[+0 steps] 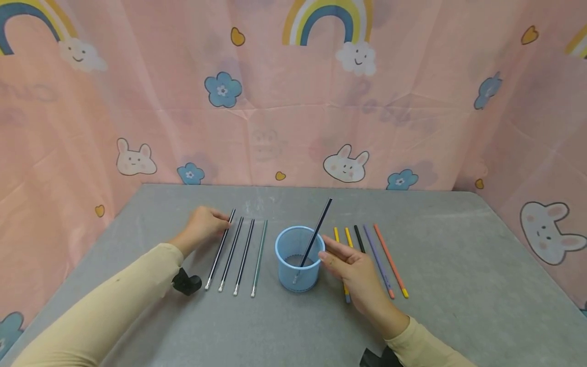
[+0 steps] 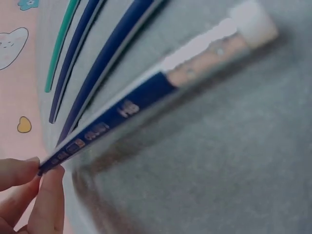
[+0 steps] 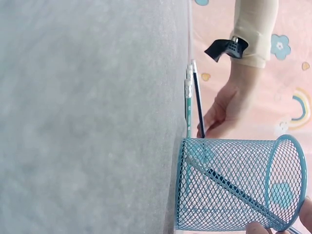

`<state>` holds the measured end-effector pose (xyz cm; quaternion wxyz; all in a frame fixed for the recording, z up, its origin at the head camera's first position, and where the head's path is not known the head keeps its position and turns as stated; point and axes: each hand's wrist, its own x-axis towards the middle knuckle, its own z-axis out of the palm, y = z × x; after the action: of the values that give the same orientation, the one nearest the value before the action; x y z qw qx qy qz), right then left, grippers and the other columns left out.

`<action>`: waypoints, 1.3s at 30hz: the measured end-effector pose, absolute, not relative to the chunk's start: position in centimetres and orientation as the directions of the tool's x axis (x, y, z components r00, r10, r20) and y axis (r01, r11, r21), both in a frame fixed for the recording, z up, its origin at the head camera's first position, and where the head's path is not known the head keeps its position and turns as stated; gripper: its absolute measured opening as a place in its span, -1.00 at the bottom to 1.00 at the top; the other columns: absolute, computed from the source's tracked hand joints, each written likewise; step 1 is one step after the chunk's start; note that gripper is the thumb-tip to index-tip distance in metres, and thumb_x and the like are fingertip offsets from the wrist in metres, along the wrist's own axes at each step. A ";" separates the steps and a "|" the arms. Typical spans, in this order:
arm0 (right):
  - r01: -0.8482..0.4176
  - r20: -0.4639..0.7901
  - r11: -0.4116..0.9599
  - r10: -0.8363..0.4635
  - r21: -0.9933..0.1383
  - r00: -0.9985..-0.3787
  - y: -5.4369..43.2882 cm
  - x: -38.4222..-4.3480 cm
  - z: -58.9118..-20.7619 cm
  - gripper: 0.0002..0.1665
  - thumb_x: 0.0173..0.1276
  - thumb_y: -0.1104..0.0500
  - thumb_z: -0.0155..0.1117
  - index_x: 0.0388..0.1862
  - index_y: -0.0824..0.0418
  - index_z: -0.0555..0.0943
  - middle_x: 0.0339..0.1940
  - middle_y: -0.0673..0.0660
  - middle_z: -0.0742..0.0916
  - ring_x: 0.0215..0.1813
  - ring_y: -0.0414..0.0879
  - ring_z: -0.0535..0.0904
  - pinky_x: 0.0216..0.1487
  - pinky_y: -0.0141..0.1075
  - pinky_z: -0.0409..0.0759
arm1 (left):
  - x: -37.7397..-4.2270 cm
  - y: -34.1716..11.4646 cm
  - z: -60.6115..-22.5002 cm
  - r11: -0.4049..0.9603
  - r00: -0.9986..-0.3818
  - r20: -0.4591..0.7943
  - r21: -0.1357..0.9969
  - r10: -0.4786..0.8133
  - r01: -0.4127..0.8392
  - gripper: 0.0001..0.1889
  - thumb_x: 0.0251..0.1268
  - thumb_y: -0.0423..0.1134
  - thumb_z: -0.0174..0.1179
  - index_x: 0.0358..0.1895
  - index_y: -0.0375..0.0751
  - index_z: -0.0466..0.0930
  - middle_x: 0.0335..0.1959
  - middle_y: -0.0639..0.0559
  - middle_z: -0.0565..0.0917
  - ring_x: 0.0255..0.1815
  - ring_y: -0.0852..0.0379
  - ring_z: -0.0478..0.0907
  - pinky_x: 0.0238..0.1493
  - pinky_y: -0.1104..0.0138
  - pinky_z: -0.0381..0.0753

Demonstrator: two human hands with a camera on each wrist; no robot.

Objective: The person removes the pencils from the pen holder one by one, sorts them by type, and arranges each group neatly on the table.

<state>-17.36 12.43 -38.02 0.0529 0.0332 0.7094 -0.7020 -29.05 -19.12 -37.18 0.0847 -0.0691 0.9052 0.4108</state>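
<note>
At the left, my left hand (image 1: 202, 229) pinches a dark blue pencil (image 1: 217, 258) by its far end between thumb and fingers. In the left wrist view, the white eraser end of this pencil (image 2: 122, 107) points away from the fingertips, over its shadow. My right hand (image 1: 362, 280) holds the rim of a light blue mesh pencil cup (image 1: 298, 280) at its right side. The cup stands upright, with one dark pencil (image 1: 317, 228) leaning in it, eraser end down. Beside the held pencil lie two dark blue pencils (image 1: 231, 255) (image 1: 244, 257) and a green pencil (image 1: 259, 258).
To the right of the cup lie several pencils, among them a purple one (image 1: 378, 260) and an orange-red one (image 1: 391, 260), partly behind my right hand. All are on a grey table (image 1: 458, 265). A pink printed curtain (image 1: 275, 117) hangs behind the table.
</note>
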 end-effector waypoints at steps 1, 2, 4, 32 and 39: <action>0.124 -0.125 0.012 -0.027 -0.992 -0.992 12.4 -17.4 -38.1 -0.43 0.40 0.22 0.31 0.37 0.23 0.49 0.37 0.20 0.58 0.37 0.03 0.52 0.18 -0.30 0.63 | -29.0 -19.1 -37.3 0.656 -0.976 -0.210 0.729 -0.059 -0.196 -0.71 0.30 -0.34 0.28 0.03 -0.41 0.68 -0.01 -0.33 0.71 -0.40 0.21 0.63 -0.38 0.42 0.69; 0.128 -0.128 0.012 -0.027 -0.992 -0.991 12.4 -17.4 -38.1 -0.44 0.40 0.22 0.31 0.37 0.22 0.49 0.37 0.19 0.58 0.37 0.03 0.53 0.18 -0.30 0.63 | -29.0 -19.1 -37.3 0.653 -0.976 -0.210 0.730 -0.064 -0.200 -0.72 0.30 -0.35 0.28 0.02 -0.42 0.68 -0.03 -0.32 0.71 -0.42 0.22 0.62 -0.39 0.42 0.69; 0.136 -0.137 0.012 -0.024 -0.991 -0.990 12.4 -17.4 -38.1 -0.45 0.40 0.22 0.31 0.36 0.21 0.50 0.36 0.17 0.59 0.36 0.02 0.53 0.17 -0.31 0.63 | -29.0 -19.0 -37.4 0.649 -0.975 -0.209 0.733 -0.073 -0.205 -0.73 0.30 -0.37 0.27 0.01 -0.44 0.68 -0.08 -0.31 0.72 -0.41 0.22 0.61 -0.38 0.43 0.71; 0.117 -0.117 0.024 -0.028 -0.993 -0.993 12.5 -17.3 -38.0 -0.44 0.42 0.18 0.30 0.37 0.22 0.50 0.38 0.20 0.57 0.38 0.06 0.51 0.19 -0.29 0.62 | -28.1 -15.1 -34.4 0.688 -0.998 -0.069 0.724 0.003 -0.048 -0.70 0.38 -0.26 0.19 0.08 -0.34 0.66 0.01 -0.26 0.73 -0.16 -0.11 0.74 -0.23 0.29 0.73; 0.142 -0.142 0.013 -0.027 -0.990 -0.990 12.4 -17.4 -37.9 -0.44 0.42 0.20 0.30 0.37 0.22 0.49 0.38 0.19 0.57 0.40 0.06 0.49 0.20 -0.29 0.61 | -25.6 -9.9 -31.8 0.601 -0.992 -0.006 0.796 0.127 0.072 -0.73 0.32 -0.27 0.31 0.04 -0.24 0.71 -0.03 -0.16 0.77 -0.19 -0.01 0.76 -0.14 0.25 0.77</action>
<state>-17.35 12.40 -37.94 0.0600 0.0405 0.7091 -0.7014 -25.60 -9.90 -31.85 0.0310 0.0557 0.8942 0.4431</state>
